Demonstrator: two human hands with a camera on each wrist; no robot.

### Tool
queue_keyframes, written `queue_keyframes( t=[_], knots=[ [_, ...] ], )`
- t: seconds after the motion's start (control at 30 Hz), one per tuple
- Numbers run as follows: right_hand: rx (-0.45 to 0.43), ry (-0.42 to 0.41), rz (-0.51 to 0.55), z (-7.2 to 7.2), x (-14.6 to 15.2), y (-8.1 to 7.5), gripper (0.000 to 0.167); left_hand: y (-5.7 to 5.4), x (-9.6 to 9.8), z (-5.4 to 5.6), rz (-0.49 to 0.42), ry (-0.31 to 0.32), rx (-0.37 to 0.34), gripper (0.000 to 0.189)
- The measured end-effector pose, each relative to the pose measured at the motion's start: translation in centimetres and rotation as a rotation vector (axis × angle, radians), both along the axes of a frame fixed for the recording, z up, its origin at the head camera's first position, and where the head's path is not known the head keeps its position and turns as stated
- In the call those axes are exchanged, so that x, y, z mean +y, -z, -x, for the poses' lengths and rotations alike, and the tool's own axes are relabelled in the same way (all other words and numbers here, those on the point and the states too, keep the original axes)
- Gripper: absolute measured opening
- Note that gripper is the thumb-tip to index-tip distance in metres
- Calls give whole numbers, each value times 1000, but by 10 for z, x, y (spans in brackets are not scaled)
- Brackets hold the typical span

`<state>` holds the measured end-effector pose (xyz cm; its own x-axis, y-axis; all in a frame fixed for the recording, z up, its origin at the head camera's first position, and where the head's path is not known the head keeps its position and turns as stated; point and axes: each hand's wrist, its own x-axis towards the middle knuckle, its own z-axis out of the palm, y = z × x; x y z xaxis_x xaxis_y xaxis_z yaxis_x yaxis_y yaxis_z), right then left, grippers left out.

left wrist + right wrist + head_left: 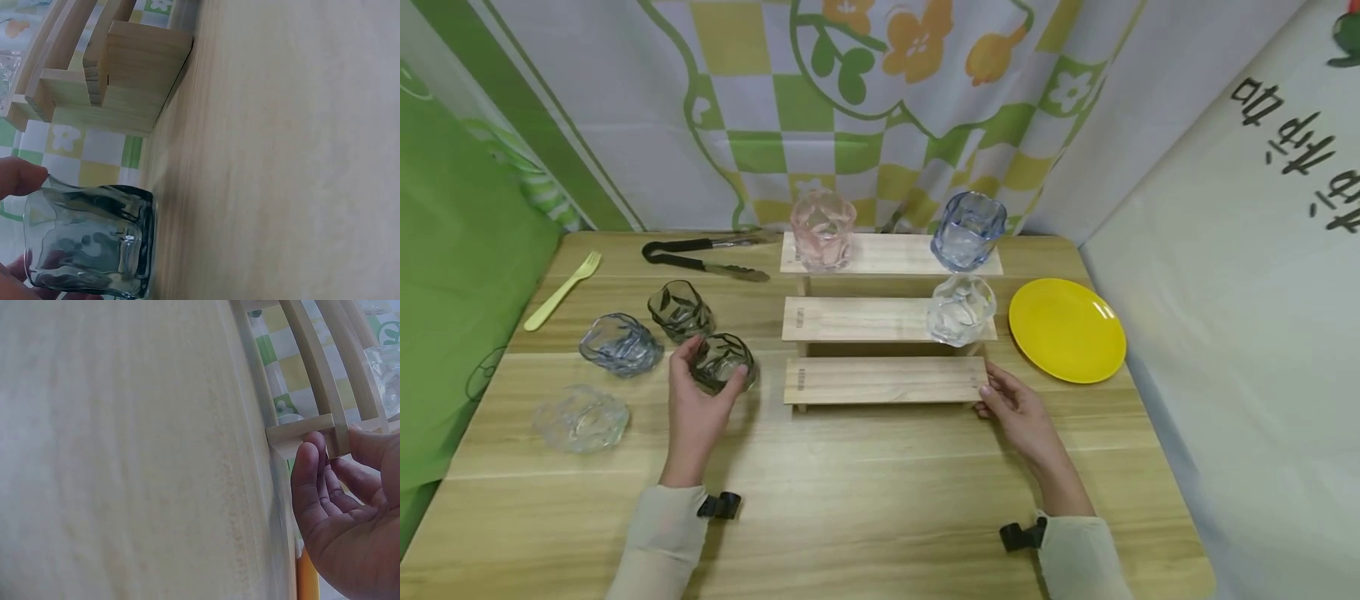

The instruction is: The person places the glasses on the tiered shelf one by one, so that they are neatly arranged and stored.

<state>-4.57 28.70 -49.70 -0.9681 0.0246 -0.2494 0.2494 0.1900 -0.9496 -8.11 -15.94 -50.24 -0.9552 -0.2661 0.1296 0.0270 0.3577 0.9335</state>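
Note:
My left hand (pixel 698 410) grips a dark grey glass (pixel 724 360) by its sides, thumb on the right and fingers on the left. In the left wrist view that glass (pixel 94 240) is seen from the side, close to the tabletop; whether it touches the wood I cannot tell. My right hand (pixel 1017 410) pinches the right end of the lowest step of a three-step wooden rack (pixel 887 381). The right wrist view shows the thumb above the board and the fingers (pixel 306 469) curled beneath it. A pink glass (pixel 822 232) and a blue glass (pixel 968 233) stand on the top step, a clear glass (pixel 960 311) on the middle one.
Left of the rack stand another dark grey glass (pixel 679 310), a blue glass (pixel 621 344) and a clear glass (pixel 582 418). Black-handled tongs (pixel 700 255) and a light green fork (pixel 563 291) lie behind them. A yellow plate (pixel 1067 331) lies right of the rack.

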Motion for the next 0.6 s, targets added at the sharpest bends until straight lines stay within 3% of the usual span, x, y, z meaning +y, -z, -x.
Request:
queue_keyframes(
  t=[0.37, 0.6],
  knots=[
    [1, 3, -2, 0, 1, 1, 52, 2, 2, 0, -138, -26, -184, 101],
    [0, 5, 7, 0, 2, 1, 52, 2, 1, 1, -161, -44, -185, 92]
  ],
)
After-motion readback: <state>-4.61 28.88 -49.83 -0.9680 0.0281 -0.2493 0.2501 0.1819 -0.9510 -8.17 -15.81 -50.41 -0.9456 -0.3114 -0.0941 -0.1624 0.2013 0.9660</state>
